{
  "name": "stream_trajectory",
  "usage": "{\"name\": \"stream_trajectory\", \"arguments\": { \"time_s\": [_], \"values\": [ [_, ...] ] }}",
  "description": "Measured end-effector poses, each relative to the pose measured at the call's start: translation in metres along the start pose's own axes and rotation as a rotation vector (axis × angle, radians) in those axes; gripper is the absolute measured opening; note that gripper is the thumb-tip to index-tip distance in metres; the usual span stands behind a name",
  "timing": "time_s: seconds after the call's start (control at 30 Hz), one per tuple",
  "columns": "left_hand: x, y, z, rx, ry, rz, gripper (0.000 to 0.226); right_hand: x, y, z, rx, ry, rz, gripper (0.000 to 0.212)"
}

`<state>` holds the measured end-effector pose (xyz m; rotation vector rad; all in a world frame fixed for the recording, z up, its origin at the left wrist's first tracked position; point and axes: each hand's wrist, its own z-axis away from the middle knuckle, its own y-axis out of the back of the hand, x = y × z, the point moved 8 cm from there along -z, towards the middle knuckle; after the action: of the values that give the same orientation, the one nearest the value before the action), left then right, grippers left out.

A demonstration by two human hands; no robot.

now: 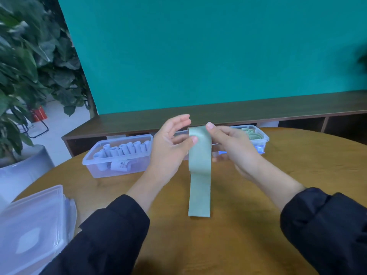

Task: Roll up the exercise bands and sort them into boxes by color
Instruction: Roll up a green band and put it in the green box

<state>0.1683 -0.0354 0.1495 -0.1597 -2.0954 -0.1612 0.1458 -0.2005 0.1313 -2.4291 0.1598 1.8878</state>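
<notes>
Your left hand (170, 143) and right hand (228, 143) pinch the top of the sage-green band (199, 171), hanging in front of the green-band box (258, 139). It looks light, limp and stretchy; grip its edges and roll tightly.

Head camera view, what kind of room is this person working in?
Probably an office or studio corner rather than a home: a round wooden table before a teal wall, a low dark shelf unit along it, and a big potted plant.

I am holding a flat sage-green band (199, 171) upright; boxes behind are keeping white rolls (127, 149) and green rolls (250, 133).
</notes>
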Motion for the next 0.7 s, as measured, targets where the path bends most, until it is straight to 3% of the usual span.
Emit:
{"name": "stream_trajectory", "arguments": {
  "time_s": [0.13,0.3,0.53,0.7],
  "values": [
    [0.04,-0.002,-0.005,-0.015,-0.092,-0.015,0.058,-0.042,0.007,-0.006,0.052,0.134,-0.018,0.019],
    [0.061,0.008,-0.022,0.142,-0.019,-0.02,0.056,-0.078,0.002,-0.006,-0.006,0.213,-0.053,0.007],
    [0.085,0.014,-0.038,0.106,0.1,-0.049,0.008,-0.095,0.001,0.003,-0.034,0.222,0.031,0.013],
    [0.1,0.018,-0.029,0.158,0.027,-0.096,0.011,-0.112,-0.001,0.019,-0.021,0.278,0.056,0.005]
  ]
}}
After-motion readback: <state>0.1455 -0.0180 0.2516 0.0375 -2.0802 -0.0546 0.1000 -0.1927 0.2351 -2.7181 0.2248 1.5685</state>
